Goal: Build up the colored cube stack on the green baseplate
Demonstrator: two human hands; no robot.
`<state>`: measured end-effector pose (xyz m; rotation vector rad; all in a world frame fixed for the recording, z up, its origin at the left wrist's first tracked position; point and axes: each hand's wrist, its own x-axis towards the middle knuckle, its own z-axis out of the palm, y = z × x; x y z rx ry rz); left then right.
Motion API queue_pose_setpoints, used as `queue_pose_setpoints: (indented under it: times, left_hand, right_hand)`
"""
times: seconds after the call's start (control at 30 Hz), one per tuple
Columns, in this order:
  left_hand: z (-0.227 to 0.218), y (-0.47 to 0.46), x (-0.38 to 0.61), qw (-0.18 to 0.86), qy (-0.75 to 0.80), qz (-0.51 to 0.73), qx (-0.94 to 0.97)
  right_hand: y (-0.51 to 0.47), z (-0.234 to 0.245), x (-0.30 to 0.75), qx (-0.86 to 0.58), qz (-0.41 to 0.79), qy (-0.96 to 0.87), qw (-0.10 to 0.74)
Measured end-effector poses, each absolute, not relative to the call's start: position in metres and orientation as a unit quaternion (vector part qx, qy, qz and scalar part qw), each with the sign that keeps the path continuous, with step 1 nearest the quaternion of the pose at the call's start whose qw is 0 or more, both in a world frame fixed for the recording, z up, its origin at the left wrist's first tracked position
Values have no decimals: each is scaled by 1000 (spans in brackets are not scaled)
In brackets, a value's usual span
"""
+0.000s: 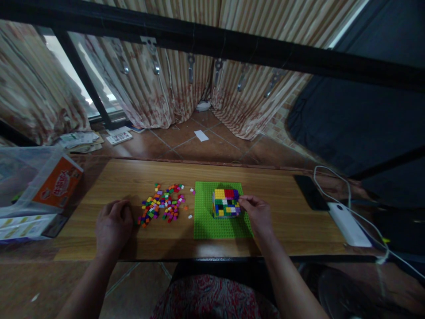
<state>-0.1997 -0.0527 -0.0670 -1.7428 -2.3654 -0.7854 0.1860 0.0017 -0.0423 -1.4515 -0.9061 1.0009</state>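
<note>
A block built of multicoloured toy bricks (226, 204) stands on a green studded baseplate (203, 226). At the block's upper right edge, my right hand (260, 215) has thumb and fingertips pinched together on a small toy brick, mostly hidden by the fingers. My left hand (114, 226) rests on the table with its fingers curled in and nothing visible in them. Just to its right lies a spread of small loose bricks (171, 201) in many colours. A few single bricks lie between that spread and the baseplate.
The wooden table (285, 230) carries a black phone (310, 192) and a white power bank (348, 224) with a white cable (367, 221) at the right. A clear plastic bin (28, 173) stands at the left. A dark metal bar (212, 37) crosses above, hung with hooks.
</note>
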Motion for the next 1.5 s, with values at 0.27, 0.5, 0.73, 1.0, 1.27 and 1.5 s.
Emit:
queue_pose_setpoints:
  times: [0.27,0.5,0.73,1.0,1.27,1.5]
  left_hand:
    - [-68,-53,-201,52,-782,-240,-572]
    - [-70,-53,-202,57,-780,-239,-576]
    - [-71,-53,-203,64,-781,-239,-574]
    - [-72,-53,-203,60,-780,-242,-574]
    - [-65,-52,-199,51,-776,-244,-579]
    - [-68,-52,-201,63,-776,-249,-576]
  right_hand:
    - [0,-47,185,-576,465,-355,571]
    - [-2,-48,185,-564,487,-326,582]
    - [-1,-48,186,-569,471,-346,579]
    - [0,-50,187,-582,442,-379,568]
    - [0,-48,188,-581,448,-383,561]
    - [3,-48,180,-570,463,-393,553]
